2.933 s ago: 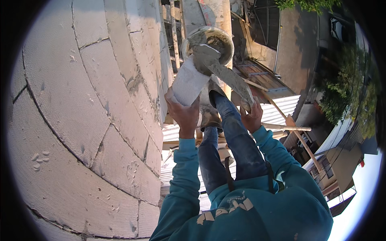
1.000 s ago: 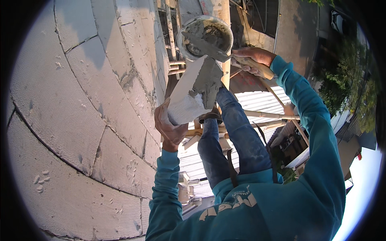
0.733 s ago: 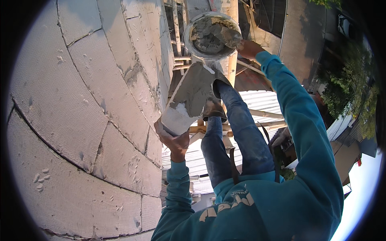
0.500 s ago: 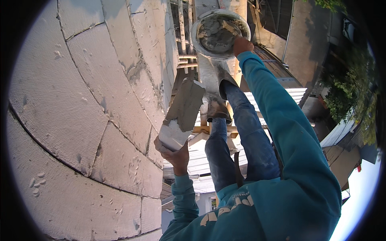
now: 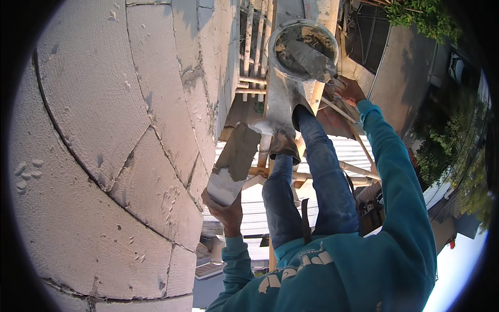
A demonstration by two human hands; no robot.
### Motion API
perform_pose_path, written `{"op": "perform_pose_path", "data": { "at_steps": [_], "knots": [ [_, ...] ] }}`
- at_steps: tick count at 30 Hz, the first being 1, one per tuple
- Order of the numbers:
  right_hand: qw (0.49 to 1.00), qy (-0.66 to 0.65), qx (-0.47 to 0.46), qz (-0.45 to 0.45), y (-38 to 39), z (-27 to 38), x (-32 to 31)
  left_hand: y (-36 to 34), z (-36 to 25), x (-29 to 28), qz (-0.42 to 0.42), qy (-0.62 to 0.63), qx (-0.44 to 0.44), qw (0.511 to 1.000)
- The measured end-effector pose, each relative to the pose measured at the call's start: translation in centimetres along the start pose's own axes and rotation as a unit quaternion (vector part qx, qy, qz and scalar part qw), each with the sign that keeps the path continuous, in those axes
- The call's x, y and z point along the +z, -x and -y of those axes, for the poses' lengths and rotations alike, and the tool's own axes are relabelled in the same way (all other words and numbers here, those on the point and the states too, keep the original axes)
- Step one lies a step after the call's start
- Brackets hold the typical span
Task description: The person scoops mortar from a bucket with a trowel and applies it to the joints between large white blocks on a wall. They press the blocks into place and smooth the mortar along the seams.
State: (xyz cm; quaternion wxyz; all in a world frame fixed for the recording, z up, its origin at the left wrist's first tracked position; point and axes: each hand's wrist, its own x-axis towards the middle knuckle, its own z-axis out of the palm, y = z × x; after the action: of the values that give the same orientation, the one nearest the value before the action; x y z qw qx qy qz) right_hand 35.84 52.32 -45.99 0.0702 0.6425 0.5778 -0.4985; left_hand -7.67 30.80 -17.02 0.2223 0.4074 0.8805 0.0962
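My left hand (image 5: 227, 212) grips the lower end of a pale lightweight block (image 5: 227, 186), held tilted beside the wall. Grey mortar (image 5: 240, 151) covers much of the block's upward face, leaving white bare near my fingers. At the upper right, my right hand (image 5: 351, 91) is closed round the handle of a trowel (image 5: 313, 61). Its mortar-smeared blade lies across the opening of a round bucket (image 5: 274, 62), over the near rim. Inside the bucket, wet grey mortar (image 5: 317, 37) shows beyond the blade; the rest is hidden under it.
On my left rises a wall of large pale blocks (image 5: 93, 104) with dark joints. My boots (image 5: 284, 145) stand on a narrow plank platform (image 5: 291, 10) that also bears the bucket. Bamboo poles (image 5: 253, 47) run beside it, and corrugated roofing (image 5: 249, 208) lies below.
My right hand has drawn back to the right, and the trowel blade, earlier mostly hidden in the mortar, now shows. My left hand still holds the block. The whole view has shifted slightly.
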Motion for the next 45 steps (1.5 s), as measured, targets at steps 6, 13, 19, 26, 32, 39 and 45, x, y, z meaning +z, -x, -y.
{"op": "perform_pose_path", "data": {
  "at_steps": [6, 13, 19, 26, 32, 39, 45],
  "knots": [
    [0.991, -0.001, -0.078, -0.109, 10.7, 4.3, -1.3, 1.3, -1.4, -2.5, -0.037, 0.073, 0.005, 0.997],
    [0.989, -0.063, -0.009, -0.134, 18.4, 11.7, -3.4, 1.9, -6.4, -5.3, -0.062, 0.156, -0.013, 0.986],
    [0.979, -0.086, -0.025, -0.185, 22.1, 14.9, -6.2, 3.3, -9.4, -8.3, -0.092, 0.229, 0.058, 0.967],
    [0.974, -0.047, -0.063, -0.211, 23.8, 13.3, -7.9, 5.9, -8.6, -12.7, -0.126, 0.279, 0.045, 0.951],
    [0.982, -0.032, -0.089, -0.161, 27.6, 17.5, -9.4, 9.6, -4.8, -15.9, -0.142, 0.188, -0.004, 0.972],
    [0.867, 0.070, -0.448, -0.205, 36.2, 30.3, -9.8, 16.4, 0.2, -16.3, -0.194, 0.152, -0.082, 0.966],
    [0.835, 0.133, -0.535, 0.007, 46.8, 47.4, -7.9, 21.8, 2.1, -15.8, -0.275, 0.177, -0.151, 0.933]
  ]
}}
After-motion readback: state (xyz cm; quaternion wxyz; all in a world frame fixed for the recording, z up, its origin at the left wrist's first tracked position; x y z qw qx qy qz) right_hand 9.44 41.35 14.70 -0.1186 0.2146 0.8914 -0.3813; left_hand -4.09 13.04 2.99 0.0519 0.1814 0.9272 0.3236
